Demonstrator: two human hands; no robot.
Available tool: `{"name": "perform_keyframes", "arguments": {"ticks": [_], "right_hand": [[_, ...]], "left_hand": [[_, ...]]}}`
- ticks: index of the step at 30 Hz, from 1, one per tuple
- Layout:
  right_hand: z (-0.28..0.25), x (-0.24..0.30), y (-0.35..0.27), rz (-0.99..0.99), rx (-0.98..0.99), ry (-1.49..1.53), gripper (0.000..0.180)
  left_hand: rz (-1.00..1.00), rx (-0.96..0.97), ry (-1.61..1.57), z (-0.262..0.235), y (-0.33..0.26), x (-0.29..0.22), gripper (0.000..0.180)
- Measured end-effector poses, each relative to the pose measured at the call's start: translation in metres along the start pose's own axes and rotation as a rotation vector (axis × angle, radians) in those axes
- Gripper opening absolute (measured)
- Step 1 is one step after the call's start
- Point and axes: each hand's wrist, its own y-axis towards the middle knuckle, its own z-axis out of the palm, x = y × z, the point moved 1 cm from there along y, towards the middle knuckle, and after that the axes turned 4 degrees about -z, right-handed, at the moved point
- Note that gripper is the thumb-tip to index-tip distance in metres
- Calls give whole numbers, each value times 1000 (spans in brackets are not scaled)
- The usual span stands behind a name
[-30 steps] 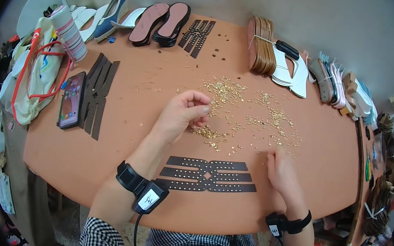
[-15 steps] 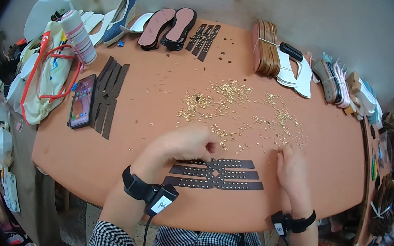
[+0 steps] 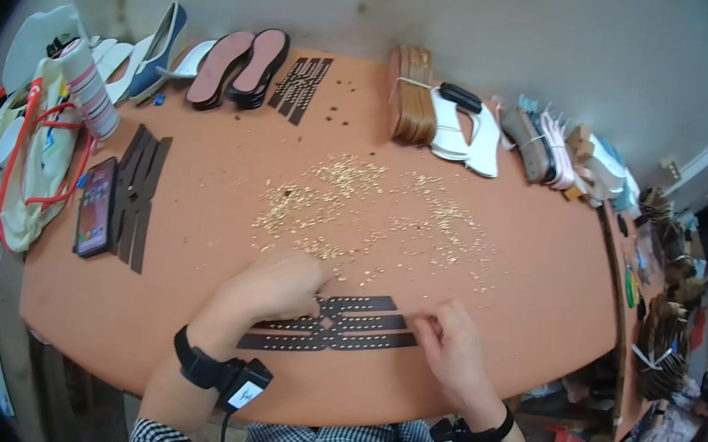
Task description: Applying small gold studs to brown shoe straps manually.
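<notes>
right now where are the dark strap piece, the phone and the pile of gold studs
dark strap piece [image 3: 359, 321]: head view, middle of its right half
phone [image 3: 96, 207]: head view, centre of its screen
pile of gold studs [image 3: 351, 172]: head view, dense upper patch

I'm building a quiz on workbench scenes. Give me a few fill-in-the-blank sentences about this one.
1. Both hands rest on a dark studded ____ piece lying on the orange table.
2. The left hand covers the piece's ____ end.
3. Small ____-coloured studs lie scattered beyond the right hand.
4. A phone lies at the table's ____ edge.

Missing words: strap; left; gold; left
</notes>
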Motion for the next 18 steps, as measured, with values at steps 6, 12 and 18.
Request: {"name": "perform_keyframes", "arguments": {"ticks": [6, 12, 18], "right_hand": [[-9, -36, 33, 52, -21, -72, 8], [4, -60, 56, 13, -21, -115, 9], [12, -48, 71, 45, -29, -96, 9]], "left_hand": [[-12, -15, -100, 1, 1, 4, 31], [30, 71, -594, 2, -9, 24, 30], [73, 44, -1218, 12, -12, 62, 26]]}}
